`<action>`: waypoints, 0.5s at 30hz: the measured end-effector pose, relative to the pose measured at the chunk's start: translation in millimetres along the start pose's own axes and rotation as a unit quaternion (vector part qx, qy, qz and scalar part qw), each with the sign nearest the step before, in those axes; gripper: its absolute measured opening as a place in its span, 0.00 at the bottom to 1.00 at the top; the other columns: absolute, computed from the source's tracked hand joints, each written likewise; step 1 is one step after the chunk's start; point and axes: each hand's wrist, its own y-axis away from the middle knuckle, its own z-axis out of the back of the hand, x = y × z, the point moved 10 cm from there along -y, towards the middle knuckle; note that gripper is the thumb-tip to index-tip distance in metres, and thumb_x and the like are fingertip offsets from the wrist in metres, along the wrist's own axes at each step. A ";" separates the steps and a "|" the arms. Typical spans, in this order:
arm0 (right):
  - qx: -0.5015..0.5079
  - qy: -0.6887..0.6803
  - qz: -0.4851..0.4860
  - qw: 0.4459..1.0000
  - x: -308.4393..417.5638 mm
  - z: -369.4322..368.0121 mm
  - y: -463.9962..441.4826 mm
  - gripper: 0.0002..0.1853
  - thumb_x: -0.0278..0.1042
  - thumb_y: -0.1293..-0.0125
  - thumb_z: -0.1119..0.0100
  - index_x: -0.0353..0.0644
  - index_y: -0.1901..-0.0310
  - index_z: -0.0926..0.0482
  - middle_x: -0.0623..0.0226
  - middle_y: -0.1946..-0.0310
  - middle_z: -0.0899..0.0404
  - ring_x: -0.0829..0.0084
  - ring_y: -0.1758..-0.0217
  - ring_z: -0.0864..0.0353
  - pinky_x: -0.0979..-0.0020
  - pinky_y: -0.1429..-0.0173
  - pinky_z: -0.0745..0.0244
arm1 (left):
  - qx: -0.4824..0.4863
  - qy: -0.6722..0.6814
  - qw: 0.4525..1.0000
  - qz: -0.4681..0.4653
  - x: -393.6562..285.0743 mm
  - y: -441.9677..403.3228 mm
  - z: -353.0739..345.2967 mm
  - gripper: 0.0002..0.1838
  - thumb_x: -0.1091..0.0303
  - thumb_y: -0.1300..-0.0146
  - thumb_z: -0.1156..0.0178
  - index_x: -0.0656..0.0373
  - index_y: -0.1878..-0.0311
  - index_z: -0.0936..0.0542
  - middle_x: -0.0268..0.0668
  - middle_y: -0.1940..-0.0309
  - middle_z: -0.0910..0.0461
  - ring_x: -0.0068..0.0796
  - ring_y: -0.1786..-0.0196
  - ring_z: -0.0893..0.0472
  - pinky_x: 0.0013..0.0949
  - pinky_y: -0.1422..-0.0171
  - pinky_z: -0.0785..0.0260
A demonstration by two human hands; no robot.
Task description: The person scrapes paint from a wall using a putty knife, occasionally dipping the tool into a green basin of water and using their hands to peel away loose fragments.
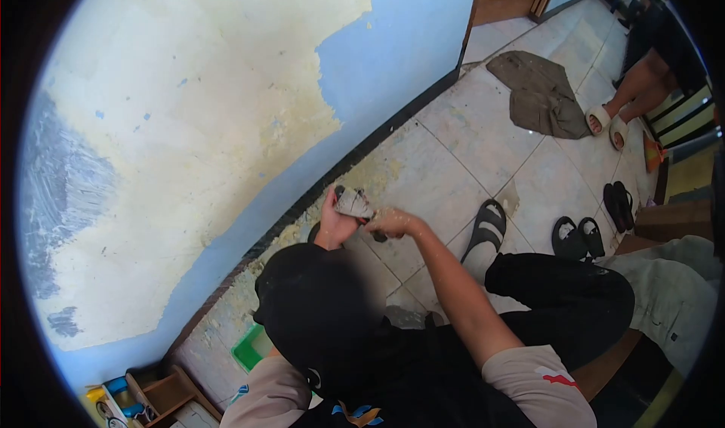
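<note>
Low beside the wall, my left hand (334,222) is closed around the side of a flat scraper (353,203) whose broad face is smeared with whitish putty. My right hand (391,222) meets it from the right, its fingers wrapped around a dark handle with a bit of red near it. Whether this is one tool or two held together, I cannot make out. A black-capped head (313,307) fills the lower middle and hides part of the left forearm. The wall (196,111) shows a large cream area with ragged edges against blue paint.
A green tray (243,350) stands on the tiles, partly covered by the left arm. At lower left is a wooden box (170,394) with tools beside it. A brown cloth (540,92), loose sandals (578,237) and another person's legs (642,88) are to the right.
</note>
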 end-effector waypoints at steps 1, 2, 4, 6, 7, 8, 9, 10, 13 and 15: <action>-0.005 -0.074 -0.085 0.994 11.6 -2.6 16.6 0.18 0.51 0.44 0.31 0.47 0.70 0.25 0.75 0.86 0.35 0.79 0.87 0.37 0.73 0.85 0.43 | -0.008 0.033 0.999 0.002 -2.2 2.7 3.0 0.31 0.36 0.28 0.52 0.58 0.47 0.21 0.46 0.50 0.19 0.48 0.46 0.21 0.52 0.36 0.31; -0.007 -0.148 -0.167 0.975 14.5 -5.7 28.3 0.15 0.50 0.42 0.34 0.48 0.70 0.25 0.74 0.86 0.35 0.78 0.88 0.38 0.72 0.85 0.43 | -0.017 0.066 0.998 0.003 -4.8 6.5 5.8 0.30 0.37 0.27 0.52 0.58 0.49 0.21 0.46 0.50 0.19 0.49 0.46 0.21 0.53 0.37 0.31; 0.020 -0.128 -0.180 0.975 12.9 -12.2 23.2 0.14 0.48 0.42 0.35 0.48 0.71 0.25 0.74 0.86 0.35 0.78 0.89 0.39 0.72 0.86 0.44 | -0.011 0.062 0.998 -0.023 -9.9 16.7 14.1 0.28 0.40 0.27 0.51 0.58 0.53 0.20 0.48 0.51 0.19 0.50 0.47 0.21 0.53 0.38 0.30; 0.050 -0.111 -0.196 0.973 12.0 -16.7 22.1 0.12 0.47 0.41 0.37 0.49 0.71 0.25 0.74 0.86 0.35 0.78 0.89 0.40 0.72 0.86 0.45 | 0.000 0.110 0.991 -0.073 -17.8 19.6 31.5 0.25 0.42 0.26 0.51 0.57 0.55 0.21 0.45 0.53 0.18 0.48 0.47 0.21 0.51 0.37 0.32; 0.059 -0.099 -0.201 0.973 17.2 -13.9 28.4 0.14 0.47 0.42 0.36 0.48 0.72 0.26 0.74 0.85 0.34 0.78 0.88 0.40 0.72 0.85 0.45 | -0.014 0.098 0.993 -0.066 -16.0 26.4 21.1 0.24 0.42 0.27 0.49 0.56 0.59 0.21 0.43 0.58 0.18 0.47 0.49 0.21 0.50 0.38 0.31; 0.067 -0.087 -0.205 0.972 22.6 -10.2 34.1 0.15 0.48 0.42 0.36 0.47 0.73 0.27 0.74 0.85 0.34 0.79 0.88 0.40 0.72 0.85 0.46 | -0.015 0.098 0.993 -0.067 -18.4 27.7 19.2 0.24 0.42 0.27 0.49 0.56 0.59 0.21 0.43 0.58 0.18 0.47 0.49 0.21 0.50 0.38 0.31; 0.069 -0.089 -0.206 0.972 27.6 -4.9 37.3 0.15 0.48 0.42 0.36 0.47 0.73 0.27 0.74 0.85 0.34 0.79 0.88 0.40 0.72 0.85 0.46 | -0.031 0.105 0.991 -0.077 -22.2 29.9 24.0 0.24 0.42 0.27 0.49 0.56 0.59 0.21 0.42 0.59 0.18 0.47 0.49 0.20 0.49 0.39 0.30; 0.070 -0.050 -0.202 0.976 29.6 1.7 39.8 0.16 0.48 0.42 0.35 0.46 0.73 0.27 0.74 0.84 0.33 0.79 0.87 0.39 0.72 0.84 0.45 | -0.050 0.114 0.988 -0.086 -22.7 34.6 30.8 0.24 0.42 0.27 0.49 0.55 0.60 0.21 0.41 0.60 0.19 0.47 0.50 0.20 0.48 0.40 0.30; 0.102 -0.010 -0.210 0.972 16.0 8.9 43.5 0.17 0.50 0.42 0.36 0.43 0.71 0.24 0.71 0.81 0.30 0.77 0.85 0.37 0.70 0.82 0.41 | -0.053 0.093 0.979 -0.172 -45.4 36.4 33.0 0.23 0.42 0.27 0.49 0.55 0.59 0.22 0.39 0.61 0.20 0.45 0.49 0.21 0.47 0.42 0.29; 0.123 -0.004 -0.223 0.967 1.4 10.5 45.6 0.19 0.51 0.41 0.36 0.41 0.69 0.22 0.69 0.80 0.27 0.74 0.84 0.35 0.69 0.81 0.39 | -0.037 0.068 0.981 -0.181 -54.4 41.8 23.8 0.23 0.42 0.27 0.49 0.54 0.58 0.22 0.39 0.60 0.20 0.44 0.49 0.21 0.46 0.43 0.28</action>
